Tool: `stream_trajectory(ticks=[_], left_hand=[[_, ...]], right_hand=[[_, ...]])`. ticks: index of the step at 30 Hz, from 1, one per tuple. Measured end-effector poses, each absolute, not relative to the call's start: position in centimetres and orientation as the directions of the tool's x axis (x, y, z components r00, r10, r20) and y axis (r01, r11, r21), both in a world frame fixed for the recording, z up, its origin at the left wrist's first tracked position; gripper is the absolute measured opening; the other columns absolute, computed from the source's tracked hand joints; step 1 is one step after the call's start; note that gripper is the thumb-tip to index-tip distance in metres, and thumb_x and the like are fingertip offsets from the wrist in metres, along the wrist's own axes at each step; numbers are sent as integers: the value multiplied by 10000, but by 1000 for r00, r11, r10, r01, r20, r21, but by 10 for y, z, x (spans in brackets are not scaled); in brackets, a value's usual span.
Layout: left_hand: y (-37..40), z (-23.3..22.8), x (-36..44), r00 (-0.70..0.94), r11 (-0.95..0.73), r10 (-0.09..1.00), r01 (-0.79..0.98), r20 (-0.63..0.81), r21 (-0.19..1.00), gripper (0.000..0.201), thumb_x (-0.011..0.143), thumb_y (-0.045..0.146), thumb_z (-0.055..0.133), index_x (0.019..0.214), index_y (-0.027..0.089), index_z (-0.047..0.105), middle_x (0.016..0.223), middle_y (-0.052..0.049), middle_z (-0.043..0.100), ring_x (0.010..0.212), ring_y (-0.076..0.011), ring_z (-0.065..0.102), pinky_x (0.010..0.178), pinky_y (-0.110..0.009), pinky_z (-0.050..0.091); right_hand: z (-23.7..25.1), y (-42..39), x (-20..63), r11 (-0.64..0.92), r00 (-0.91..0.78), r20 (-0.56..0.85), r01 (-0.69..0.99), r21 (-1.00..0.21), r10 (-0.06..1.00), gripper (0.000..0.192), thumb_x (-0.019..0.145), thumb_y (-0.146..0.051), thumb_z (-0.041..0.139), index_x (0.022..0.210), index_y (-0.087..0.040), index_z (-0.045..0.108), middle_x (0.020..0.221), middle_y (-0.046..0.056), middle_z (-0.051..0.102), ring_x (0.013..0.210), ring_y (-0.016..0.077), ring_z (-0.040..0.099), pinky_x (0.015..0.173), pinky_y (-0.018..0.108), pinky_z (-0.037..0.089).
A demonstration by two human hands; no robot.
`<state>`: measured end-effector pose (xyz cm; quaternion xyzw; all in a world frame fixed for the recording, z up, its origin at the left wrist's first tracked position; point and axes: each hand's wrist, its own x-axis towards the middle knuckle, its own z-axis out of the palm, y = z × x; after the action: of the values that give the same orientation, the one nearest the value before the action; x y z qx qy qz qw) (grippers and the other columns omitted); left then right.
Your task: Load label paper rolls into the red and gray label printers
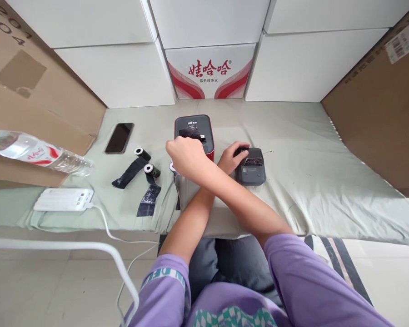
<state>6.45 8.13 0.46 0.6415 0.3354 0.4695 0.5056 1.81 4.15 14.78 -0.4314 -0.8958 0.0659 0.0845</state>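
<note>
Closest stuff first: soft purple sleeves [313, 272] with the bare forearms crossed over each other, above a pale green cloth draped over the surface [286, 168], all wrinkles and loose folds. White smooth-cased power bank [63, 200] near the left front edge, plastic cable plugged in

Then two little rolls of shiny black film [149, 170], white cores, each with a crinkly tail unwound across the cloth. A third roll [172, 166] is mostly hidden by the right forearm

The small dark device [254, 175] sits right of center, squat, matte, rounded corners, with a glossy creased film strip across its top and a button near the front. The left hand [230, 158] is half open, fingers and thumb resting on its back left corner, can't tell if it's really gripping

The right hand [187, 152] is curled into a loose fist in front of the red-sided device [205, 127], can't see if anything's inside it. That one's a rounded box, dark gray top, more crumpled black film on it

Glossy black phone [119, 138] off to the left, and smooth white cartons [209, 86] along the back, one with red swooshes
</note>
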Motion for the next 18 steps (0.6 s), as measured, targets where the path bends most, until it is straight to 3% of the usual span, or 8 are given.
stream_trajectory(ticks=[8, 18], left_hand=[[80, 9, 63, 341, -283, 900, -11, 270, 959, 185, 941, 295, 604, 1072, 216, 708, 1194, -84, 727, 1203, -247, 660, 1117, -391, 492], [80, 9, 63, 347, -348, 880, 4, 325, 938, 159, 934, 286, 592, 1031, 218, 698, 1165, -87, 708, 1169, -236, 650, 1086, -363, 484]], right_hand=[[142, 37, 11, 619, -612, 105, 755, -217, 784, 320, 794, 61, 642, 1025, -127, 758, 977, 162, 794, 933, 275, 787, 664, 288, 529], [137, 40, 16, 590, -586, 100, 769, -244, 804, 347, 850, 47, 571, 1128, -122, 691, 1040, 165, 776, 952, 266, 780, 678, 294, 530]])
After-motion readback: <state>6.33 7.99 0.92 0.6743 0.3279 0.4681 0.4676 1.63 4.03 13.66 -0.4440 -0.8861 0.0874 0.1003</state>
